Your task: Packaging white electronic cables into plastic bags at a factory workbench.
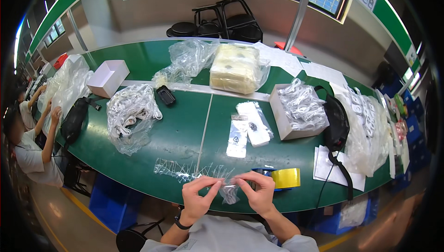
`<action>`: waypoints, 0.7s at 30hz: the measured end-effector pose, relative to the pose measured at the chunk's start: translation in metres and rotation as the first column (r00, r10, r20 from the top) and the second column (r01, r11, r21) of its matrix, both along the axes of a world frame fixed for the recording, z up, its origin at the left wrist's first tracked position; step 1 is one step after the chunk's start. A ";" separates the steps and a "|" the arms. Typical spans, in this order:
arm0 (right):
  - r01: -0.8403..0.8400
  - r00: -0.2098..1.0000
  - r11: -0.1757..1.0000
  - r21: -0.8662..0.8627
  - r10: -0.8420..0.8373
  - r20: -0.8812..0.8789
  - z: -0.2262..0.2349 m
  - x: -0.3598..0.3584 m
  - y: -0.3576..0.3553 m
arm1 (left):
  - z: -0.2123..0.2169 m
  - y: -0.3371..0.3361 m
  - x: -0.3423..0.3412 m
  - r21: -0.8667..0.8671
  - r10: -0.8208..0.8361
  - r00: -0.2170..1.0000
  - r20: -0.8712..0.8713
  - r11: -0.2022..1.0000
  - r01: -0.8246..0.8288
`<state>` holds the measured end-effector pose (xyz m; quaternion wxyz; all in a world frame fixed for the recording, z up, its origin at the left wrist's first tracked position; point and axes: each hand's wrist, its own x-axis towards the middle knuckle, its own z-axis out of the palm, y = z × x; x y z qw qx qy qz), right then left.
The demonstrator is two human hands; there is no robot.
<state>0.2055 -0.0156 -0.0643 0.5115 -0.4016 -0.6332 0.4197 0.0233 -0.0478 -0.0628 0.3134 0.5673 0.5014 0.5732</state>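
Head view looks down on a long green bench (175,131) that runs from the left edge of the picture to the right. At its far left end other people sit, one with a raised hand (56,113) beside a heap of clear bags (67,83), and a black pouch (74,120) lies near that end. Next along come an open white box (108,77) toward the back edge and a clear bag of white cords (129,113) in front of it, with a small black tray (166,95) just beside it. Along the near edge lies a row of small clear sleeves (185,171). The left hand (198,200) and the right hand (260,192) meet over the near edge, each pinching with thumb and forefinger one end of a small clear plastic bag (228,189), the other fingers loosely curled. In the middle of the bench lie two flat clear packets (247,129), and behind them a wrapped pale block (234,68). Just right of the right hand stands a blue tape dispenser with a yellow roll (284,178). Further right sit a white box of bagged cords (298,111), a black strap bag (336,122), white sheets (330,166) and a pile of clear bags (367,122) at the right end.
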 end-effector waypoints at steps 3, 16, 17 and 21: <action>0.016 0.999 0.999 0.044 -0.014 -0.039 -0.002 0.000 -0.002 | -0.003 -0.002 0.001 0.001 0.006 1.000 0.010 1.000 -0.006; -0.302 0.918 0.950 0.082 0.313 -0.242 0.006 0.016 -0.003 | 0.001 -0.008 -0.014 0.007 -0.291 0.927 0.235 0.955 0.298; -0.328 0.905 0.941 0.078 0.337 -0.260 0.007 0.016 -0.004 | 0.001 -0.007 -0.017 0.007 -0.292 0.927 0.235 0.954 0.299; -0.374 0.876 0.927 0.039 0.367 -0.312 0.013 0.015 -0.007 | 0.001 -0.004 -0.023 0.133 -0.413 0.895 0.168 0.909 0.395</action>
